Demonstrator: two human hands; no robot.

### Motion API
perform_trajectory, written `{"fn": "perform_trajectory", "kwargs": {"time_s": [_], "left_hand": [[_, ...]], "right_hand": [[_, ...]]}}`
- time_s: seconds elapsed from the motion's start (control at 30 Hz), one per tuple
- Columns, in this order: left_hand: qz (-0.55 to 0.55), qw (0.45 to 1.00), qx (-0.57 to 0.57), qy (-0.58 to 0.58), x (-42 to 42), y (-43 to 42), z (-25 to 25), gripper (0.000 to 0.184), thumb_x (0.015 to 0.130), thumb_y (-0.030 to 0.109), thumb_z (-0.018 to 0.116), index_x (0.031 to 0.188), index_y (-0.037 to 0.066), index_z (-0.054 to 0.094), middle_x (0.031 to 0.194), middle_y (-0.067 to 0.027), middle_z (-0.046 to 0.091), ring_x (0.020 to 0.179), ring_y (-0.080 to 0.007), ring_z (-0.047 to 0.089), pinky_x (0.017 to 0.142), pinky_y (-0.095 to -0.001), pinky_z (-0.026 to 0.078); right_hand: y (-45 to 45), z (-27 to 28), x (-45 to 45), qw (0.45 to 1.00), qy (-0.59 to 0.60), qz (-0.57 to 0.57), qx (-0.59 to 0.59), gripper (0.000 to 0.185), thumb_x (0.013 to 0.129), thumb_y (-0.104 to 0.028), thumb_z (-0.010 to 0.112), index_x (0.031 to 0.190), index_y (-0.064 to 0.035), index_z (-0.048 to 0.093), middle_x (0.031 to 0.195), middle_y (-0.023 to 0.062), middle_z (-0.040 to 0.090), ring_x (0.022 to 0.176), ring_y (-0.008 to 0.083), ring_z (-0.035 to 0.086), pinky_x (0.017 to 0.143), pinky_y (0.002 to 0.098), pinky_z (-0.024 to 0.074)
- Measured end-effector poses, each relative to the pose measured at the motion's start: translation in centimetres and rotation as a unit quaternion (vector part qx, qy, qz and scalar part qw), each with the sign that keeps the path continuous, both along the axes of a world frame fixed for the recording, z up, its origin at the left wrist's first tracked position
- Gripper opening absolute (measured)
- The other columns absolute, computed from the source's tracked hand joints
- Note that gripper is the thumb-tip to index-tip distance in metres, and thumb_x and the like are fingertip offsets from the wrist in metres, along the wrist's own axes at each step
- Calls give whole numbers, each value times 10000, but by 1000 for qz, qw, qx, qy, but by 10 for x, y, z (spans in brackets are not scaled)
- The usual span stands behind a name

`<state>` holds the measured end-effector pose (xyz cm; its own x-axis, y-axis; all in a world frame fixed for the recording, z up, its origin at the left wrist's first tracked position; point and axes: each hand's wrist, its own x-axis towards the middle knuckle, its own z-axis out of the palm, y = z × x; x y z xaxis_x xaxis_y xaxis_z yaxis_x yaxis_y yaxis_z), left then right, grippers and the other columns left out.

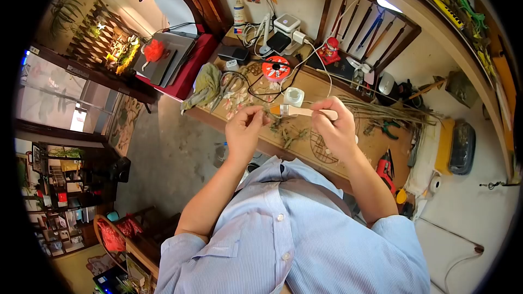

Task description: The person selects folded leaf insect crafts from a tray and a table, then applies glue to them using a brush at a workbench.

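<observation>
My right hand (pixel 333 125) is closed around the pale handle of a flat brush (pixel 298 111), whose metal band and bristles point left toward my other hand. My left hand (pixel 245 132) is pinched, fingertips together, on something small and thin that I cannot make out, close to the bristle end. Both hands are above the front edge of the wooden workbench (pixel 340 84). Below and between them lie dried greenish plant bits (pixel 291 135) and a round wire lattice (pixel 322 147). A small white-lidded jar (pixel 293 96) stands just beyond the brush.
A red spool (pixel 275 68), scissors (pixel 231 83) and a green cloth (pixel 205 88) lie on the bench's left part. At the right are long dry stems (pixel 381 110), green-handled pliers (pixel 390 129) and a red tool (pixel 385 170). A tool rack (pixel 372 30) stands at the back.
</observation>
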<state>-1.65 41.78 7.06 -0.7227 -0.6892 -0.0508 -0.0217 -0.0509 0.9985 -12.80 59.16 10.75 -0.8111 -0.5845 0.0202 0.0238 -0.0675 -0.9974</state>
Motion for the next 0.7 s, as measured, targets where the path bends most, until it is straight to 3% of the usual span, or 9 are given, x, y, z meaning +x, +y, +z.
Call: {"fn": "perform_trajectory", "kwargs": {"time_s": [0.23,0.3,0.33,0.4,0.53,0.7], "left_hand": [[-11,998,-60,28,6,1,2,154,880,43,563,998,-50,598,838,-71,635,727,-126,624,686,-233,491],[-19,980,-196,0,9,-1,0,152,876,45,572,1001,-34,602,845,-71,635,719,-124,622,658,-232,489],[-21,980,-196,-1,10,-1,1,152,876,45,572,1001,-34,602,845,-71,635,719,-124,622,658,-232,489],[-45,953,-299,-6,11,0,4,139,867,41,582,993,-15,603,856,-76,632,713,-125,626,643,-231,486],[-41,942,-332,26,13,5,14,124,854,43,597,971,3,605,872,-103,636,695,-150,634,639,-242,489],[-62,847,-520,86,13,-1,17,152,801,27,634,950,33,603,908,-128,645,726,-229,637,649,-288,502]], "right_hand": [[14,-4,-16,997,63,-23,41,119,825,-25,508,925,13,560,682,9,563,608,56,492,540,210,396],[19,9,-17,997,-57,-9,-57,108,824,-10,504,919,25,539,650,32,551,566,77,490,511,217,392],[16,17,-15,995,-72,-5,-68,96,825,5,495,913,32,521,630,45,543,536,87,482,483,220,382],[11,19,-12,995,-74,10,-68,99,823,11,487,914,31,522,627,44,542,534,85,480,482,220,383],[5,18,-12,995,-86,18,-45,106,813,8,479,906,33,524,611,40,535,511,86,473,455,220,373],[14,22,-24,994,-109,-18,-15,107,803,-14,498,897,28,529,603,38,531,483,85,463,430,215,363]]}}
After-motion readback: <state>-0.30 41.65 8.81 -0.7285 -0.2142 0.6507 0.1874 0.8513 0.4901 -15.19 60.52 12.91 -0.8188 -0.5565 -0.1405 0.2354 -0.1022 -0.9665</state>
